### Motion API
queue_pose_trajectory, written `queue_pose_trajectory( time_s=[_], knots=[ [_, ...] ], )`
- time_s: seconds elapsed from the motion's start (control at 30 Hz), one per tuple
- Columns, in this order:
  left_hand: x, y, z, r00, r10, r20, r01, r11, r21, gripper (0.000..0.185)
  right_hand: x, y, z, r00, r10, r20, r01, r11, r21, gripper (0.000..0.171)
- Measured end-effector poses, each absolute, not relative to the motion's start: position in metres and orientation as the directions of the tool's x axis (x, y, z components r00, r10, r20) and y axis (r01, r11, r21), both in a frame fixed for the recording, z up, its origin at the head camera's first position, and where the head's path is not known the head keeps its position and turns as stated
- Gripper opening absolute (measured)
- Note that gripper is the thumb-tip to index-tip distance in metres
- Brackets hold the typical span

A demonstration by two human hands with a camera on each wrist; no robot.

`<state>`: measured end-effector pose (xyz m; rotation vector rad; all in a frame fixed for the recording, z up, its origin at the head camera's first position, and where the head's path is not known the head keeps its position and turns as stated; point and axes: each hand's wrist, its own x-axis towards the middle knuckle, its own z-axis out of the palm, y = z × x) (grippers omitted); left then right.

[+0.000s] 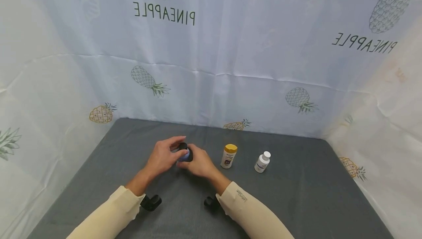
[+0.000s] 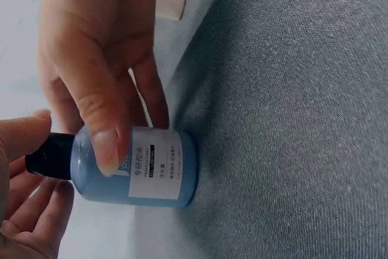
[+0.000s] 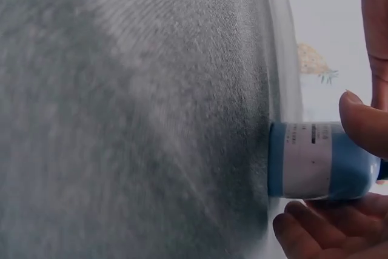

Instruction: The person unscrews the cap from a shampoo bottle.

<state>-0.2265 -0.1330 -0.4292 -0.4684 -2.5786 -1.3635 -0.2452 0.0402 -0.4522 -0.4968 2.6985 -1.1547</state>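
A blue bottle [image 2: 100,177] with a white label and a black cap [image 2: 51,156] stands upright on the grey cloth, between both hands in the head view. My left hand [image 1: 163,154] reaches in from the left and holds the cap between thumb and fingers. From the other side my right hand [image 1: 199,162] grips the body, its thumb lying across the front near the label in the left wrist view. The right wrist view shows the bottle's base against the cloth, with the cap mostly hidden at the edge.
Right of the hands stands a white bottle with a yellow lid [image 1: 227,156]. Farther right is a white bottle with a white cap [image 1: 262,162]. Grey cloth [image 1: 296,202] covers the table, and a pineapple-print curtain [image 1: 237,96] hangs behind and at both sides.
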Motion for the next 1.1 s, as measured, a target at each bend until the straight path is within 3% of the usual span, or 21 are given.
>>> queue_pose_trajectory(
  time_s=[0.5,0.87,1.1],
  knots=[
    [-0.232,-0.133,-0.426,-0.942,0.174,0.286,0.334,0.516,0.789,0.032,-0.255,0.038,-0.454,-0.926,-0.378,-0.004,-0.235,0.585,-0.776,0.059],
    [-0.229,-0.134,-0.415,-0.966,0.134,0.221,0.257,0.418,0.871,0.036,-0.251,0.047,-0.446,-0.918,-0.395,0.036,-0.254,0.517,-0.817,0.063],
    [-0.224,-0.14,-0.405,-0.959,0.129,0.254,0.284,0.359,0.889,0.036,-0.246,0.05,-0.433,-0.905,-0.419,0.081,-0.288,0.46,-0.84,0.061]
  ],
)
